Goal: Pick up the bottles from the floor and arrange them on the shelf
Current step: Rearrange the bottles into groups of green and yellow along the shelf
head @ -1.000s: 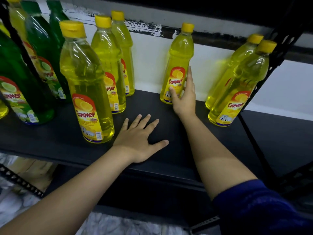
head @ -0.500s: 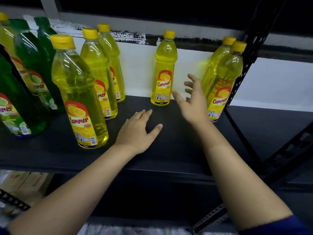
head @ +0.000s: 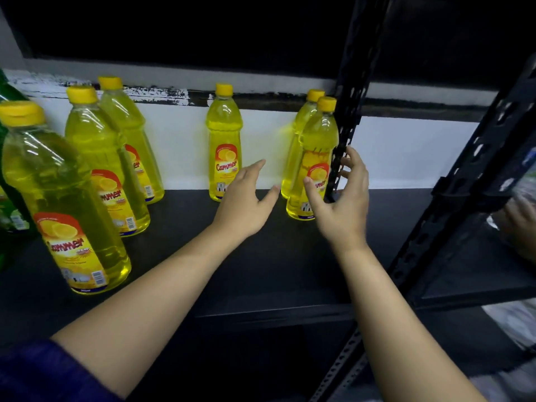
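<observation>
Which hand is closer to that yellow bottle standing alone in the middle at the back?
Left. The left hand reaches in just beside the lone bottle, near its base. The right hand is farther right, open around the front bottle of the pair.

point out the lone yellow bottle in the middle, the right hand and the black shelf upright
lone yellow plastic bottle with yellow cap (head: pixel 224 132), head view, on its upper body
right hand (head: pixel 343 207), head view, on its back
black perforated metal shelf upright (head: pixel 352 91), head view, on its front face
</observation>
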A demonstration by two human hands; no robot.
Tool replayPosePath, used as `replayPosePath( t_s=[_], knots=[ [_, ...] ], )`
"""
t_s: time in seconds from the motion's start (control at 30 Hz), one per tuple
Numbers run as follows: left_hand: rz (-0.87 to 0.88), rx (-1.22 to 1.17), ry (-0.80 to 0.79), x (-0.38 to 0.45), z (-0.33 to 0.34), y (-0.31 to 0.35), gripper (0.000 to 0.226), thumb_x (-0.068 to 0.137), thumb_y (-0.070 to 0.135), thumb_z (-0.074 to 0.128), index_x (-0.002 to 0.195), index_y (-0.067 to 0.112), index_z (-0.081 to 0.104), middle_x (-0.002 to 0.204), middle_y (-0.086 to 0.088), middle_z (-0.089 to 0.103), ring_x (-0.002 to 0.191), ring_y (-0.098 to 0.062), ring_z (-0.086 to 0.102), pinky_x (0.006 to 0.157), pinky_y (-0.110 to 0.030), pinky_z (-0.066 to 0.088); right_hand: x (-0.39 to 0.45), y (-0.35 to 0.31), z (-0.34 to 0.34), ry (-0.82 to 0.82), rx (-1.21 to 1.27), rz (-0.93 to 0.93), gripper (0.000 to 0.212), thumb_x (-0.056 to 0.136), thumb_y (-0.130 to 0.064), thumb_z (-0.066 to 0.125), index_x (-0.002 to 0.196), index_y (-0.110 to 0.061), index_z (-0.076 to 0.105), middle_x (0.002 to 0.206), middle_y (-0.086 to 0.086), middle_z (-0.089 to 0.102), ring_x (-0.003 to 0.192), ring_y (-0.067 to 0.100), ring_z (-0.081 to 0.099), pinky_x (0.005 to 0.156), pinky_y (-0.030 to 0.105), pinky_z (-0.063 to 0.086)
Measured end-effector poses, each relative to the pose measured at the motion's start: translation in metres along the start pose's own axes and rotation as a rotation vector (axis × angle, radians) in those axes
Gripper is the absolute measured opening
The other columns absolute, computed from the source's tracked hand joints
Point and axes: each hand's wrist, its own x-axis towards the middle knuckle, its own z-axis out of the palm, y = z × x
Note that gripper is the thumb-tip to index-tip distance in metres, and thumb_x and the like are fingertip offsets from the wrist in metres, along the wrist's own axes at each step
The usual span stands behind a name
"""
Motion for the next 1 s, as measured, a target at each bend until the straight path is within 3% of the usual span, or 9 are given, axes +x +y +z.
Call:
replayPosePath(
  t_s=[0.2, 0.43, 0.6, 0.8, 1.0],
  knots=[
    [0.034, 0.017, -0.032, 0.034, 0.017, -0.004, 0.063, 0.104, 0.036, 0.058, 0.159, 0.019, 0.036, 0.160, -0.006, 0.041, 0.148, -0.022, 0.038, 0.114, -0.028, 0.030, 0.011, 0.012, 0.021, -0.018, -0.039, 0.072, 0.100, 0.088, -0.054, 0.077, 0.165, -0.020, 0.024, 0.153, 0.005, 0.045, 0.145, 0.021, 0.044, 0.114, 0.051, 0.046],
    [-0.003, -0.104, -0.041, 0.063, 0.038, -0.004, 0.058, 0.105, 0.031, 0.056, 0.158, 0.015, 0.038, 0.157, -0.012, 0.044, 0.142, -0.028, 0.047, 0.116, -0.044, 0.041, 0.026, 0.017, 0.042, -0.065, -0.042, 0.150, 0.102, 0.083, -0.060, 0.078, 0.163, -0.025, 0.025, 0.154, 0.001, 0.049, 0.138, 0.023, 0.052, 0.108, 0.050, 0.052],
    [-0.035, -0.166, -0.052, 0.081, 0.053, 0.000, 0.060, 0.105, 0.031, 0.058, 0.158, 0.015, 0.037, 0.157, -0.012, 0.045, 0.138, -0.029, 0.051, 0.111, -0.040, 0.044, 0.024, 0.026, 0.038, -0.109, -0.055, 0.197, 0.090, 0.081, -0.057, 0.071, 0.157, -0.038, 0.028, 0.141, -0.004, 0.061, 0.126, 0.021, 0.062, 0.102, 0.051, 0.056],
    [-0.031, -0.207, -0.029, 0.107, 0.063, 0.002, 0.053, 0.106, 0.024, 0.056, 0.155, 0.012, 0.041, 0.152, -0.013, 0.051, 0.134, -0.031, 0.055, 0.110, -0.040, 0.045, 0.025, 0.028, 0.040, -0.087, 0.016, 0.285, 0.092, 0.071, -0.057, 0.077, 0.151, -0.035, 0.035, 0.129, -0.005, 0.063, 0.113, 0.019, 0.066, 0.093, 0.049, 0.060],
    [0.027, -0.272, -0.104, 0.126, 0.070, 0.006, 0.048, 0.107, 0.030, 0.055, 0.151, 0.013, 0.044, 0.146, -0.011, 0.057, 0.131, -0.029, 0.057, 0.106, -0.037, 0.048, 0.021, 0.040, 0.044, -0.112, -0.019, 0.272, 0.087, 0.078, -0.058, 0.081, 0.151, -0.033, 0.040, 0.129, -0.005, 0.066, 0.115, 0.021, 0.066, 0.098, 0.047, 0.058]
  ],
)
